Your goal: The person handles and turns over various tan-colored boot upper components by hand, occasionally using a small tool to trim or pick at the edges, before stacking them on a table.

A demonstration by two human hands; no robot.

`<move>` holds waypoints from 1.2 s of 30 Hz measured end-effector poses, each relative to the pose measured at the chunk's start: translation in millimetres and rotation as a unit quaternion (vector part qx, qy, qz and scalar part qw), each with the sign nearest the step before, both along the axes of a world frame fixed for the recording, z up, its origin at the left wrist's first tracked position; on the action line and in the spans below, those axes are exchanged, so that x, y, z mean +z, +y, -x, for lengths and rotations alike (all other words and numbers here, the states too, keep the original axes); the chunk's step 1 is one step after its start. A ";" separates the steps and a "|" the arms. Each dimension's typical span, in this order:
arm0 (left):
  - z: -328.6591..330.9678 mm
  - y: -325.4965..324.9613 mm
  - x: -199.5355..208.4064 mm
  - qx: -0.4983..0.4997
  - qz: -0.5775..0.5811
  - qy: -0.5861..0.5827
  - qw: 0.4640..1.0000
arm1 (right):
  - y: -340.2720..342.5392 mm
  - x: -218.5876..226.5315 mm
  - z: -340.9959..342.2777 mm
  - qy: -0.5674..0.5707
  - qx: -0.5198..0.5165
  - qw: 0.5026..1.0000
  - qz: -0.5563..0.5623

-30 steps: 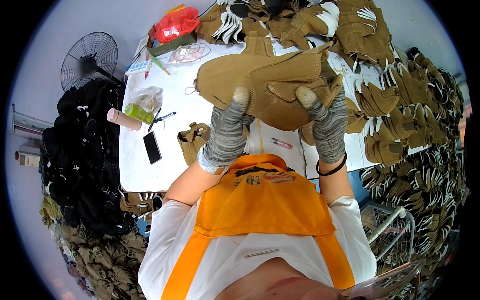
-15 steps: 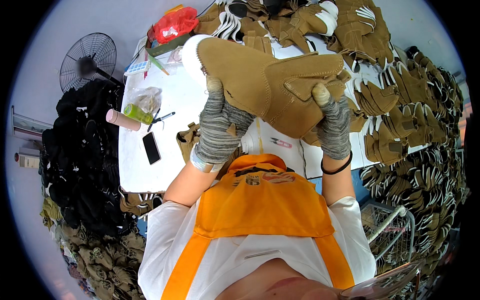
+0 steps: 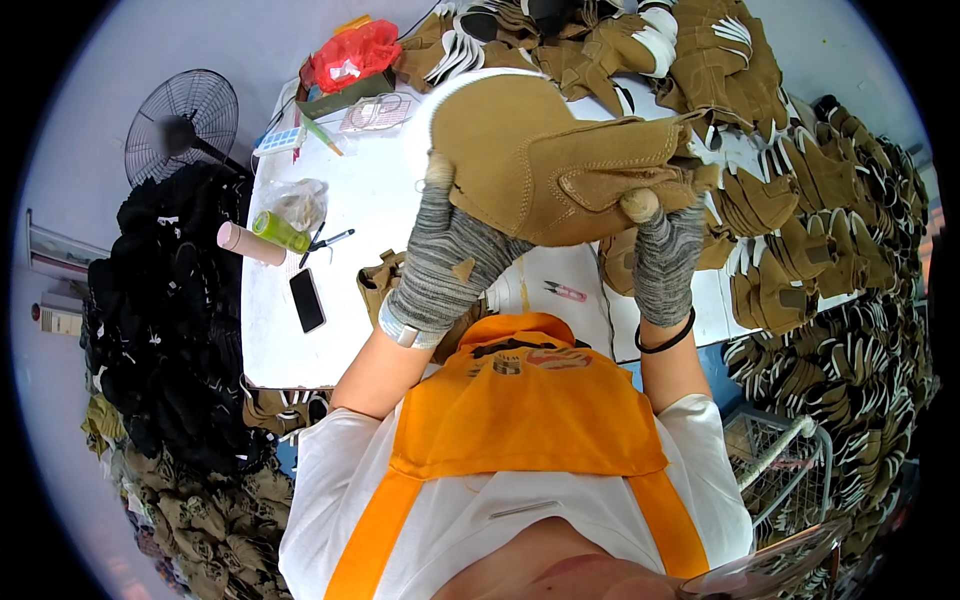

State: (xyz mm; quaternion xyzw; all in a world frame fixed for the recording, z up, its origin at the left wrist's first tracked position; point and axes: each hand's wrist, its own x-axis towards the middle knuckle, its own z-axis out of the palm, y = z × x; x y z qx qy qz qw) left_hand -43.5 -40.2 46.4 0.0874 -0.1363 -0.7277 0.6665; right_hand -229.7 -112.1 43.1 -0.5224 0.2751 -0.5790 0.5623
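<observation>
"Brown suede boot upper (image 3: pixel 490 140) with white edging round the toe: lying flat or lifted?"

"Lifted, over the flat white table (image 3: pixel 340 350), toe toward the left edge, ankle opening toward the right."

"Held how?"

"By both ends. Left hand (image 3: pixel 445 250) in a grey marled knit glove, partly closed on the toe end, thumb on the near face, fingers hidden behind. Right hand (image 3: pixel 668 255), gloved to match, curled on the ankle end, thumb at the lower edge, fingers mostly hidden."

"Room to move?"

"Widest on the left: a good stretch of white surface between the left hand and the flat black phone (image 3: pixel 307 299), near the left edge."

"Toward the near edge?"

"Small pink-handled snips (image 3: pixel 566 291), just beyond the orange cloth apron (image 3: pixel 530 415)."

"Right and far sides?"

"Tighter. Stacks of brown suede uppers (image 3: pixel 750 195) along the right edge, tall brown-and-white heap (image 3: pixel 610 50) along the far edge, open green box (image 3: pixel 345 98) with a crumpled red plastic bag (image 3: pixel 355 52) at the far left corner."
</observation>
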 end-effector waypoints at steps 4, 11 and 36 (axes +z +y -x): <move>4.5 -8.2 -6.6 -0.014 -0.028 -0.071 0.997 | -16.1 -18.3 11.2 0.050 -0.150 0.960 0.230; 13.5 -1.6 -9.8 -0.078 -0.052 -0.130 0.987 | -10.3 9.3 16.9 0.299 -0.201 0.798 0.484; -3.0 -12.6 -37.6 0.098 -0.065 -0.220 0.968 | -12.0 -11.3 -4.8 0.143 -0.140 0.910 0.362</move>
